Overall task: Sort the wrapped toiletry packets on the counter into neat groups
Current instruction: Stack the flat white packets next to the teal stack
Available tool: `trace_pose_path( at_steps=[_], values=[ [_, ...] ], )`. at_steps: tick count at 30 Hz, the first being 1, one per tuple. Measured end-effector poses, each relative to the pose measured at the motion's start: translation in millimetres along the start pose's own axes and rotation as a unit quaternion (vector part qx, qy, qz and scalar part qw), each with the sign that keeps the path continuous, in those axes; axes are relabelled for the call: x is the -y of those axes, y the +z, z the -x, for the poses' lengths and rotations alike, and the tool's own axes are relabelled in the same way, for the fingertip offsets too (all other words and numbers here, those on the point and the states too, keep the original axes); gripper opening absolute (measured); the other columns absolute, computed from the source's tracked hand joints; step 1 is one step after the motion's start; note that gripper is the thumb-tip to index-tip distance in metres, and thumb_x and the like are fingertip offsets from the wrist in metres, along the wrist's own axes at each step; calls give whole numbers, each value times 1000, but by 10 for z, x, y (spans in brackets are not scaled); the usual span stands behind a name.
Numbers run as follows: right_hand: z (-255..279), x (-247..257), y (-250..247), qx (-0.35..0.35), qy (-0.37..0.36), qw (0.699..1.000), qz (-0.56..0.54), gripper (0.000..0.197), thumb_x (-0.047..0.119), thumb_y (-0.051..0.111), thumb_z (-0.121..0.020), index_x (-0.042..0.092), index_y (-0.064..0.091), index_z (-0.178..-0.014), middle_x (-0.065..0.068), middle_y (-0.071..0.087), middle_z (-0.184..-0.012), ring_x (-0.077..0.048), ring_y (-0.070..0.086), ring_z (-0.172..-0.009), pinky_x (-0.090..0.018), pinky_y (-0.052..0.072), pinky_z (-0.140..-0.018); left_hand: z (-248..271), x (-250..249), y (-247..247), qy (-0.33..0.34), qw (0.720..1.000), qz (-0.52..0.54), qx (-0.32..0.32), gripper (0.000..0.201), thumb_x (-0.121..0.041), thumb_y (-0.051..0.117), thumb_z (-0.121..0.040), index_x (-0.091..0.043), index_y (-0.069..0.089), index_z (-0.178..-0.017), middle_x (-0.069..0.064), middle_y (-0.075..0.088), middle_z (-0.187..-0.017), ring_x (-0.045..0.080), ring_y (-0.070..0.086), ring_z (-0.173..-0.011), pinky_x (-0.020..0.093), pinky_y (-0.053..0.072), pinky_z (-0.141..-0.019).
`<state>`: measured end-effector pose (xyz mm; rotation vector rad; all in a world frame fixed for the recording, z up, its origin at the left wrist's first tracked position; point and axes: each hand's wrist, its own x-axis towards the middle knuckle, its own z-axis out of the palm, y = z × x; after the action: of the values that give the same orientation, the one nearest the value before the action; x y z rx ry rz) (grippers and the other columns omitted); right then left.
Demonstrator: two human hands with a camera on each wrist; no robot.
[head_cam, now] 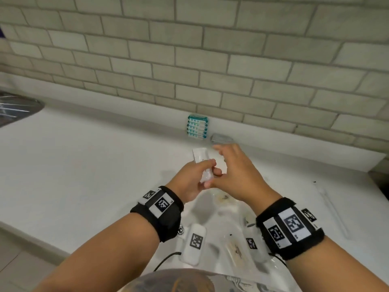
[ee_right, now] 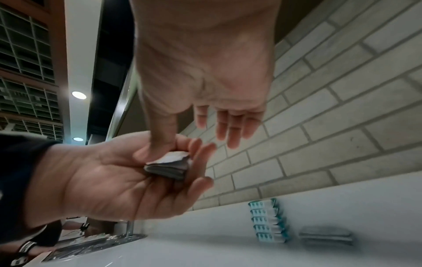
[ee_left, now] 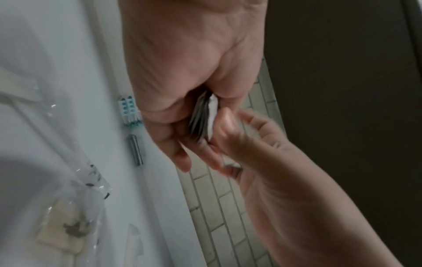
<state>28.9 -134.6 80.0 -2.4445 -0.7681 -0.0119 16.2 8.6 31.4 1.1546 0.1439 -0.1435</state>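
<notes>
Packets (ee_right: 167,168), a small grey-white stack, are held above the table (head_cam: 84,157) in the left hand (head_cam: 194,180), fingers curled round them. The right hand (head_cam: 235,173) is spread, its thumb on the stack. Squaring seems in hand. Next, setting down by the grey pile (head_cam: 221,138), beside the teal row (head_cam: 197,126), is called for.

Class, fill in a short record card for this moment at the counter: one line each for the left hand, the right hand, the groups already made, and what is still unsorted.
left hand: holds a small stack of flat clear packets
right hand: thumb on the stack, fingers spread
sorted groups: teal-and-white packets in a row by the tiled wall; grey packet pile beside it
unsorted: clear wrapped packets near the counter front edge
</notes>
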Motion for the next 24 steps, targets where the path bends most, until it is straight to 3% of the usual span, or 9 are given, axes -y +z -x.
trace_pose_path(
  at_steps=[2, 4, 7, 10, 14, 17, 19, 22, 24],
  values=[
    [37, 39, -101, 79, -70, 993, 49, 122, 39, 87, -60, 43, 4, -149, 11, 13, -156, -12, 13, -143, -33, 20, -116, 29, -38, 74, -14, 999, -30, 14, 14, -12, 50, -94, -10, 63, -91, 4, 64, -72, 15, 65, -66, 28, 51, -63],
    [33, 44, -132, 102, -111, 984, 97, 126, 33, 84, -65, 46, -9, -148, 12, 14, -155, -11, 16, -140, -25, 24, -107, 52, -54, 164, -25, 997, -60, 37, 20, -8, 45, -92, -9, 64, -98, 7, 64, -82, 19, 63, -82, 29, 50, -66],
    [25, 27, -179, 58, -131, 984, 102, 119, 32, 79, -69, 47, -8, -148, 11, 31, -136, -13, 39, -124, -20, 33, -83, 81, -89, 278, -31, 996, -58, 53, 28, -10, 48, -88, -8, 62, -112, 12, 61, -95, 23, 60, -91, 31, 46, -66],
    [33, 28, -237, 53, -143, 983, 99, 124, 34, 83, -65, 51, -10, -146, 13, 30, -144, -13, 34, -131, -24, 38, -97, 68, -152, 316, -35, 998, 6, 53, 29, -11, 52, -86, -7, 60, -113, 13, 61, -91, 24, 62, -85, 33, 46, -66],
    [3, 35, -252, 56, -161, 977, 129, 125, 38, 84, -63, 49, -8, -147, 14, 30, -147, -9, 27, -135, -26, 25, -110, 70, -238, 374, -55, 998, 16, 36, 21, -6, 39, -95, -8, 56, -81, 6, 52, -62, 14, 55, -52, 21, 46, -45],
    [-44, -6, -276, 52, -92, 994, 16, 125, 34, 88, -60, 48, 1, -149, 17, 31, -141, -4, 31, -128, -25, 34, -103, 43, -320, 391, 3, 997, 72, -13, 21, -10, 47, -96, -9, 57, -77, 4, 48, -58, 14, 53, -52, 24, 51, -50],
    [-72, -36, -292, 26, -25, 993, -111, 98, 35, 83, -69, 40, 24, -147, 14, 40, -134, -3, 43, -120, -21, 39, -92, -8, -384, 346, 66, 987, 136, -48, 17, -15, 50, -98, -9, 60, -86, 2, 56, -58, 16, 62, -61, 29, 54, -62],
    [-157, -53, -311, 12, 87, 960, -267, 22, 35, 61, -92, 25, 62, -111, -1, 65, -105, -14, 64, -86, -32, 52, -75, -103, -457, 301, 117, 979, 157, -53, 17, -21, 45, -101, -13, 57, -92, 1, 74, -83, 17, 65, -100, 33, 49, -91],
    [-227, -44, -302, 40, 123, 927, -353, 21, 35, 57, -95, 18, 67, -99, -7, 68, -94, -19, 66, -77, -38, 55, -70, -151, -472, 344, 117, 982, 148, -24, 22, -25, 41, -102, -15, 55, -87, 2, 73, -105, 14, 61, -111, 33, 48, -93]
  ],
)
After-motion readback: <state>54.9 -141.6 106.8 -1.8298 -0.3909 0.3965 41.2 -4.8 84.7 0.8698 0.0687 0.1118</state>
